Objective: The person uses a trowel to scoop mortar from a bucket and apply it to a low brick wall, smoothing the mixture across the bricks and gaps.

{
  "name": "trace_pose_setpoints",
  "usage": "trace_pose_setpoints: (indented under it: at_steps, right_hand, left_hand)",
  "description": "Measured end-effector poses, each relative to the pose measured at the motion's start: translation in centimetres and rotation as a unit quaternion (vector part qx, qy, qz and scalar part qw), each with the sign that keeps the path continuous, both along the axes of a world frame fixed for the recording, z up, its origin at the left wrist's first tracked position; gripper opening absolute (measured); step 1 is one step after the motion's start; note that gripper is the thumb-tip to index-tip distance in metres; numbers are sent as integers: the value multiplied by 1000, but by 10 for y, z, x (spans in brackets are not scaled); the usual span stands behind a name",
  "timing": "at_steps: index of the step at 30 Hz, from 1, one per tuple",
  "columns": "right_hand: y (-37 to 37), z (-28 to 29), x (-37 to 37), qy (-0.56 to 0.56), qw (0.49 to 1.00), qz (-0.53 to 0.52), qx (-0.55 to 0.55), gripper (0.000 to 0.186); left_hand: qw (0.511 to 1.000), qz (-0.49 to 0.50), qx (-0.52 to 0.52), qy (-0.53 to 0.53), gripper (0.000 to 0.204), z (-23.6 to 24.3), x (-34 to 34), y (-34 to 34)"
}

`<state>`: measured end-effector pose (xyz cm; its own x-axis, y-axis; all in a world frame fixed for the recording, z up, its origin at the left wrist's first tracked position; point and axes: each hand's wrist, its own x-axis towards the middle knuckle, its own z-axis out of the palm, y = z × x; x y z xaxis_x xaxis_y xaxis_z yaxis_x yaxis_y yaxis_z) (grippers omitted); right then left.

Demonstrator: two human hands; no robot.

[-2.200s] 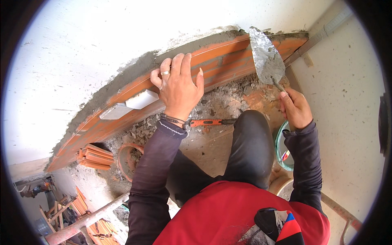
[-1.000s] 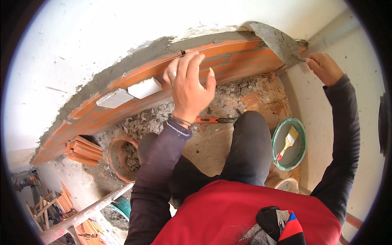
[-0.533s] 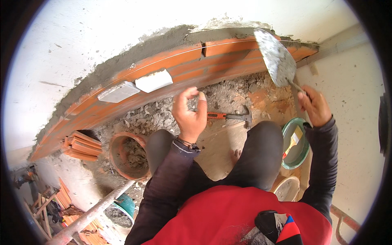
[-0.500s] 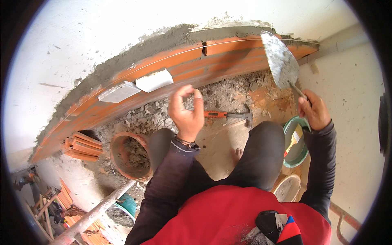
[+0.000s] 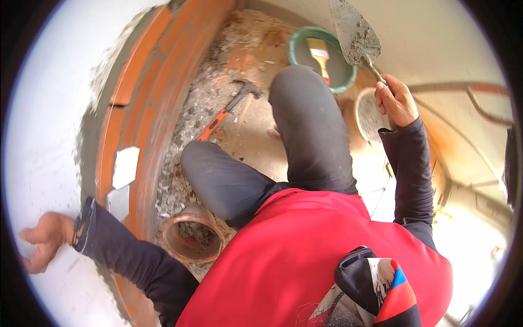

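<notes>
My right hand (image 5: 396,102) is closed round the handle of a pointed trowel (image 5: 354,34), raised at the upper right with grey mortar on its blade. Far to the left, my left hand (image 5: 44,240) is stretched out in front of the white wall (image 5: 52,163), holding nothing, fingers apart and slightly bent. Whether it touches that wall I cannot tell. Beside my left forearm runs a low course of orange bricks (image 5: 143,71) with grey mortar joints and a thin string along it. A white block (image 5: 126,167) and a grey block (image 5: 118,203) rest against the bricks.
An orange-handled claw hammer (image 5: 217,121) lies on rubble near my knee. Beyond my knees stands a green basin (image 5: 295,54) with a paintbrush (image 5: 319,53). A round bucket (image 5: 360,122) is below my right hand. A reddish tub (image 5: 168,235) with mortar stands at my left.
The view has swung to the right. My left hand has moved out from before the bricks to the far left, its fingers parting. The trowel stays in my right hand.
</notes>
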<state>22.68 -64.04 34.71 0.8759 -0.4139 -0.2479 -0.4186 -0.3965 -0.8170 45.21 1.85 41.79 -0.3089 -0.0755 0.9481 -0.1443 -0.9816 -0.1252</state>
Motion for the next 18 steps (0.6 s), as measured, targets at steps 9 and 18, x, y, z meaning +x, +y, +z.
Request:
trace_pose_setpoints:
  at_steps: [9, 18]
  right_hand:
    - [-31, -39, -124, 113, 964, -240, -22, 33]
    - [-158, -140, -207, 456, 836, -127, -278, 43]
  left_hand:
    - [988, 146, 13, 42, 46, 1, 16, -24]
    - [983, 179, -8, 47, 48, 0, 24, -17]
